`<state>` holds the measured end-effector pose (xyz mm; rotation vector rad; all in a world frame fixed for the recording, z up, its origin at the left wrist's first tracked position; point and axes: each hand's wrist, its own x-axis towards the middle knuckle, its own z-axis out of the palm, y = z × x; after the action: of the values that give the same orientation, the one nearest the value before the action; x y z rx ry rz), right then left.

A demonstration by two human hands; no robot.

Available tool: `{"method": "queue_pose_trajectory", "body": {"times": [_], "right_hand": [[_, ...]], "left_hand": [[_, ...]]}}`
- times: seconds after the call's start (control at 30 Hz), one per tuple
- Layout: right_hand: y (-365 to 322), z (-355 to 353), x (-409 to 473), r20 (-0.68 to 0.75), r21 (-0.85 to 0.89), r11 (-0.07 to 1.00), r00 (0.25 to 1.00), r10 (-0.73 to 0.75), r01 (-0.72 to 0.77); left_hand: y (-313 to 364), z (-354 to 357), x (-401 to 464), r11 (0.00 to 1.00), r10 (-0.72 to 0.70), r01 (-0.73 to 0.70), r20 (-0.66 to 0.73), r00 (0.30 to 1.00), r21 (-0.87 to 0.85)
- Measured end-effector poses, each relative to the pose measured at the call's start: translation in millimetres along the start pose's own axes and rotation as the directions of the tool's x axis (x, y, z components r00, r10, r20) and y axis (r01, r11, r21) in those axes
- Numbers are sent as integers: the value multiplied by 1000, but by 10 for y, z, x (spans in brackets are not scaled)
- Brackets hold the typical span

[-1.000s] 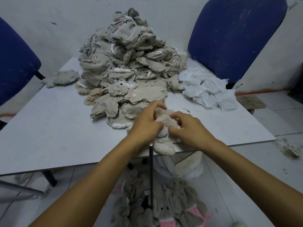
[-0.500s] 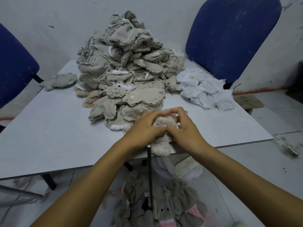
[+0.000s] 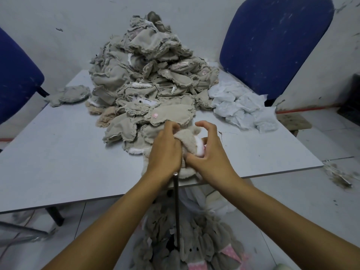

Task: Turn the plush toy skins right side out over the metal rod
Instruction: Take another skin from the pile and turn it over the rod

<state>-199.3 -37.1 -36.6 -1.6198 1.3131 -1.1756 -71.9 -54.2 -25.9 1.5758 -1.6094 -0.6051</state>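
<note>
Just below the frame's centre, at the table's near edge, my left hand (image 3: 165, 151) and right hand (image 3: 209, 152) pinch the plush skin (image 3: 191, 142) above the metal rod (image 3: 176, 207); light, limp and floppy, it seems best gripped by its seamed edges.

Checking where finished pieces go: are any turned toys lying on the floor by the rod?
Yes, grey furry turned toys lie heaped on the floor around the foot of the metal rod.

Metal rod (image 3: 176, 207) base seemingly buried among toys.
</note>
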Motion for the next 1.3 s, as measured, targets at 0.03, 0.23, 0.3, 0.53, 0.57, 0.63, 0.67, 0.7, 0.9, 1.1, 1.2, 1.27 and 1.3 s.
{"method": "queue_pose_trajectory", "body": {"times": [0.03, 0.23, 0.3, 0.53, 0.57, 0.63, 0.67, 0.7, 0.9, 1.1, 1.2, 1.27, 1.3], "right_hand": [[8, 7, 8, 5, 1, 1000, 1000, 25, -25], [23, 5, 2, -20, 25, 996, 996, 91, -90], [32, -35, 16, -25, 77, 987, 990, 142, -139], [-8, -56, 52, 2, 123, 972, 980, 199, -198], [-11, -41, 53, 5, 112, 974, 980, 198, -197], [-27, -10, 68, 0, 80, 979, 982, 187, -186], [-35, 9, 76, -5, 67, 982, 984, 178, -177], [-40, 29, 78, -9, 57, 984, 985, 170, -170], [5, 13, 84, -30, 28, 985, 985, 170, -170], [24, -12, 72, -1, -61, 996, 998, 58, -58], [-3, 23, -5, -3, -112, 993, 1000, -30, 29], [-21, 48, -45, 5, -127, 988, 996, -86, 86], [-27, 51, -48, 9, -142, 984, 994, -109, 110]], "left_hand": [[22, -13, 14, 995, -43, 46, 40, 998, -90], [103, -61, 56, 878, -88, 233, 337, 937, -419], [63, -117, 101, 781, -40, 317, 463, 885, -539], [-79, -167, 135, 954, 54, 37, 291, 955, -298], [-86, -162, 134, 968, 65, -6, 227, 972, -251], [-85, -149, 110, 980, 56, -36, 97, 994, -197], [-83, -141, 97, 985, 60, -53, 34, 998, -166], [-77, -138, 84, 988, 77, -79, -19, 997, -130], [-84, -138, 112, 980, -14, 86, 371, 928, -179], [-30, -122, 84, 875, -35, 153, 256, 966, -460], [-14, -130, 83, 888, -97, 137, 112, 989, -438], [-2, -124, 64, 920, -96, 94, 12, 995, -381], [0, -111, 49, 939, -82, 67, -32, 996, -337]]}}
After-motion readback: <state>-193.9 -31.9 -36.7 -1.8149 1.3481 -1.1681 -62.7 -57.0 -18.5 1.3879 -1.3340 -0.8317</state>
